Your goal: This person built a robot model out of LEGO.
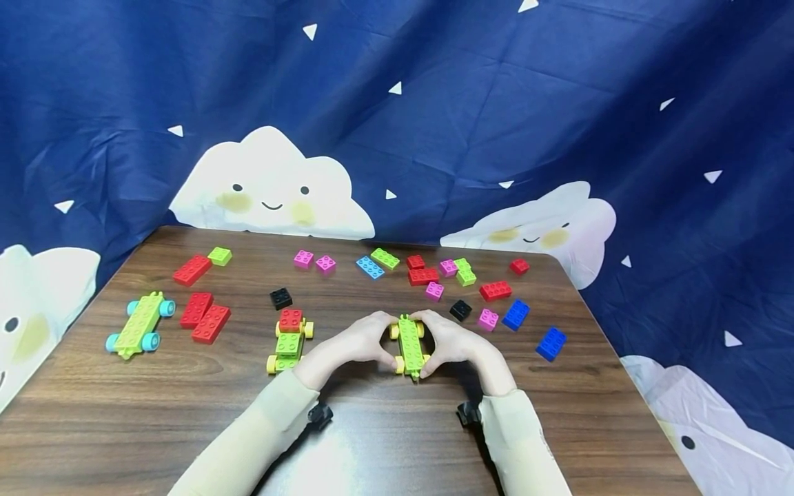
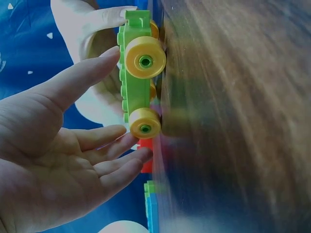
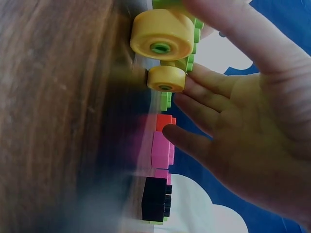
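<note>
A lime-green wheeled base (image 1: 410, 346) with yellow wheels stands on the table between both hands. My left hand (image 1: 366, 339) holds its left side, thumb near the closer wheel and fingertips at the far wheel (image 2: 145, 123). From the other side my right hand (image 1: 449, 337) grips it, its thumb by the near end and its fingers around the far end. To the left of the left hand stands a second yellow-wheeled green base (image 1: 287, 366), bearing a green brick (image 1: 289, 343) and a red brick (image 1: 290, 319).
A green base with light-blue wheels (image 1: 139, 324) stands at far left beside red bricks (image 1: 211, 324). Black (image 1: 460, 310), pink (image 1: 488, 319) and dark-blue bricks (image 1: 551, 344) lie right of the hands. Several more bricks line the table's back before a blue cloud-patterned cloth (image 1: 397, 138).
</note>
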### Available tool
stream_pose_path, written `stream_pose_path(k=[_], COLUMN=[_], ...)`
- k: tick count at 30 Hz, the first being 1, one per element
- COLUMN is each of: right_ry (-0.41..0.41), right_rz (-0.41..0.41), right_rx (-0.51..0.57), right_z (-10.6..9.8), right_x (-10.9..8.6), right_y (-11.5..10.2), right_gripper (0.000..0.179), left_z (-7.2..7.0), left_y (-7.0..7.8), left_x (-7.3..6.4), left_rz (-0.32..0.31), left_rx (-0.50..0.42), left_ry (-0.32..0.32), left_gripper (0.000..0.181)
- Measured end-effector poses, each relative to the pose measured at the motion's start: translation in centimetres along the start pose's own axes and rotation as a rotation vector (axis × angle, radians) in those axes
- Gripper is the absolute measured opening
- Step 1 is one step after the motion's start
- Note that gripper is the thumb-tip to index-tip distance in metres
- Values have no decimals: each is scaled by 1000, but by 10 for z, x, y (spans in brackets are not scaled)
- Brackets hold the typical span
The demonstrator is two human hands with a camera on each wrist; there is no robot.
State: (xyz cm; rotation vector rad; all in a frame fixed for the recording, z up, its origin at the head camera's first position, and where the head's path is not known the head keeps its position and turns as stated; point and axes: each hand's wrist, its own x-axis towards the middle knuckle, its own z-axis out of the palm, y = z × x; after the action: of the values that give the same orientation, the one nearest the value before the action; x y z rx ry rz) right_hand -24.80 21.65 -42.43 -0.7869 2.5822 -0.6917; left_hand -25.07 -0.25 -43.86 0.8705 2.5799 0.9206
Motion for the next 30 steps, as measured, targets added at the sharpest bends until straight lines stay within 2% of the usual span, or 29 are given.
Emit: stream_pose_path(k=[8,18,30], right_ry=[1,0,-18], right_rz=[17,-3,17], right_rx=[-17,-31,10], right_z=[1,1,0], right_x=[-1,0,-1], right_y=[-1,1,0], right_gripper=[100,99,100], left_z=[4,9,9], left_y=[2,1,4], left_x=[-1,1,-2], left_rz=[-3,-12,-12], left_rx=[6,3,0], left_ry=[-8,3,12], left_gripper=[79,79,79])
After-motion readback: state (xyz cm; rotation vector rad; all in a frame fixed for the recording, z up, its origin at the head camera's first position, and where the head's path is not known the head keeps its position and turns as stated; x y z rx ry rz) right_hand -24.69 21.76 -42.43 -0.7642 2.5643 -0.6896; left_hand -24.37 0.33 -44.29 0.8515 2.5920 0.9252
